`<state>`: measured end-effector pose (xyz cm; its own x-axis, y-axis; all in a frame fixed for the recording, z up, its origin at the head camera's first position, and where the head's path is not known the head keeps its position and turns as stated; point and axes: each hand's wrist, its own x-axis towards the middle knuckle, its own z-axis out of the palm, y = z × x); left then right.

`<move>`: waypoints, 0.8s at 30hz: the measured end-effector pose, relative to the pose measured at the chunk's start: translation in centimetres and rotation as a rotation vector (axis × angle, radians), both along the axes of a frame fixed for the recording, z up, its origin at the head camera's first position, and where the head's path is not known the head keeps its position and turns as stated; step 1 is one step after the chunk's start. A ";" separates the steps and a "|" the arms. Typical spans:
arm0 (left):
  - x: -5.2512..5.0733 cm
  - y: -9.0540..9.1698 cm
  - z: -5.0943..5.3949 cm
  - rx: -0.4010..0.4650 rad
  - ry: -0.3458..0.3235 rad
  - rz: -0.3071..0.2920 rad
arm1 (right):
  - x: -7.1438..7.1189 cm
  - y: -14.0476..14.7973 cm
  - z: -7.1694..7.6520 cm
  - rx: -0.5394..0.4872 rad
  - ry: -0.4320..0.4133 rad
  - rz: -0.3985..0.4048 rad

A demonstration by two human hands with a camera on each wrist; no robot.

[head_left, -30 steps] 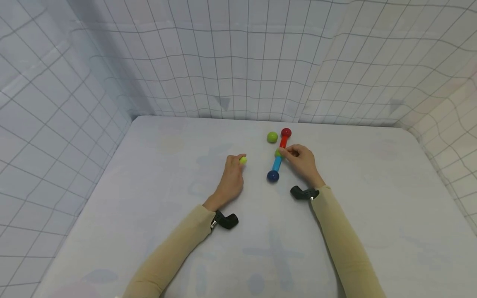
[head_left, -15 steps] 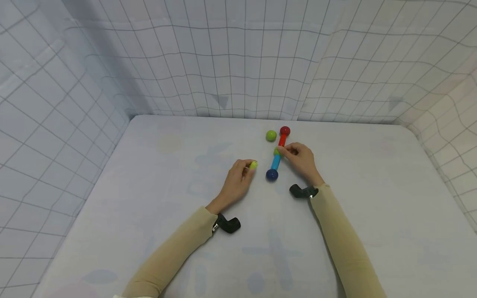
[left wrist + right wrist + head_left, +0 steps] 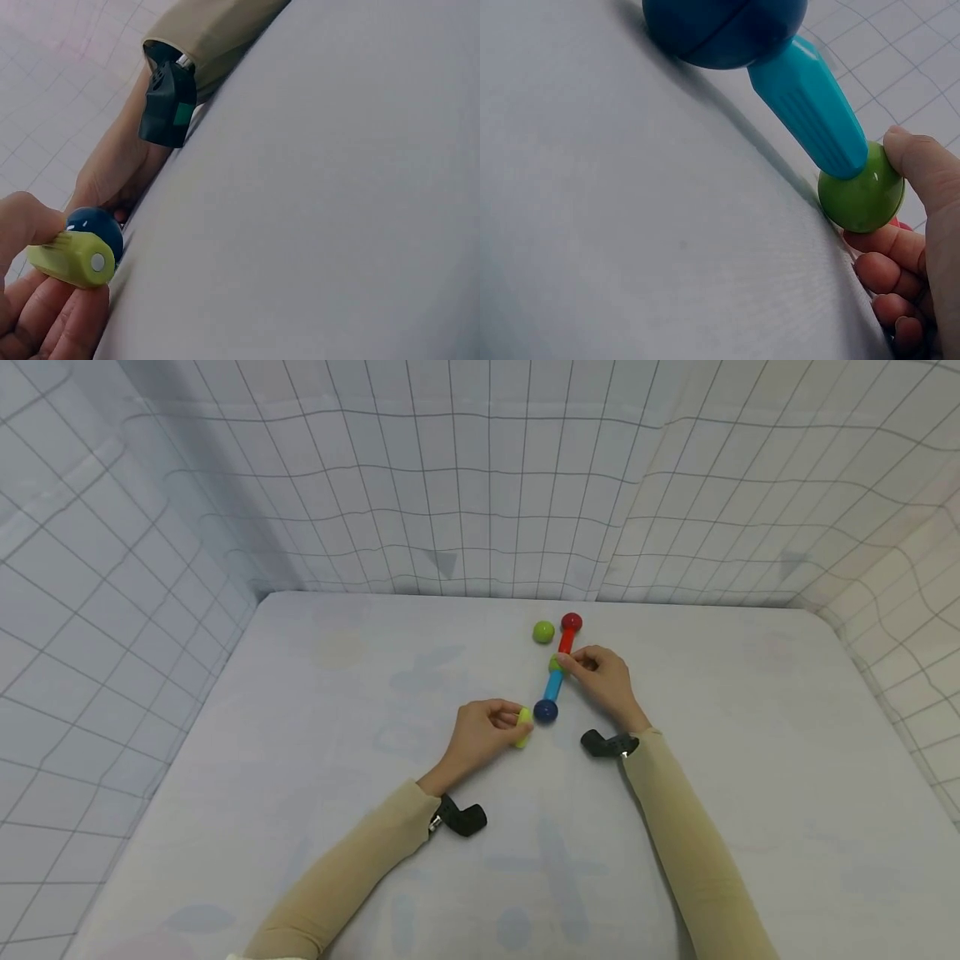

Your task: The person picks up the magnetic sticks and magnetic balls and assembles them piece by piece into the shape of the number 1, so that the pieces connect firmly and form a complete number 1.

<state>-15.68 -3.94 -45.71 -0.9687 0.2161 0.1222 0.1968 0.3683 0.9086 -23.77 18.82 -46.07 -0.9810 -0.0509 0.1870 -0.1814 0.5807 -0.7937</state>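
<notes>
On your white table (image 3: 337, 860) is a joined row (image 3: 553, 685): red ball (image 3: 572, 622), red bar (image 3: 566, 641), middle green ball (image 3: 861, 187), light blue bar (image 3: 810, 105), dark blue ball (image 3: 546, 711). Your right hand (image 3: 604, 683) pinches the middle green ball between thumb and fingers. Your left hand (image 3: 483, 729) pinches a yellow-green bar (image 3: 71, 259) just beside the dark blue ball. A loose green ball (image 3: 543, 632) sits near the red one

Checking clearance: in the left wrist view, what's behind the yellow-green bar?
Behind the yellow-green bar shows the dark blue ball, with the right hand farther back. The bar covers part of the ball, so that side can't be seen.
</notes>
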 end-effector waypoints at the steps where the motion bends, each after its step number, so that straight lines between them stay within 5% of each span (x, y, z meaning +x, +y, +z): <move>1: 0.1 0.1 0.0 -0.008 -0.003 -0.005 | 0.0 0.0 0.0 0.001 0.001 0.001; 14: 0.7 0.3 0.3 -0.031 -0.075 -0.057 | -0.1 0.0 -0.3 -0.001 -0.012 -0.001; 24: 0.9 0.7 0.3 -0.052 -0.041 -0.063 | -0.1 0.0 -0.2 0.000 -0.004 0.003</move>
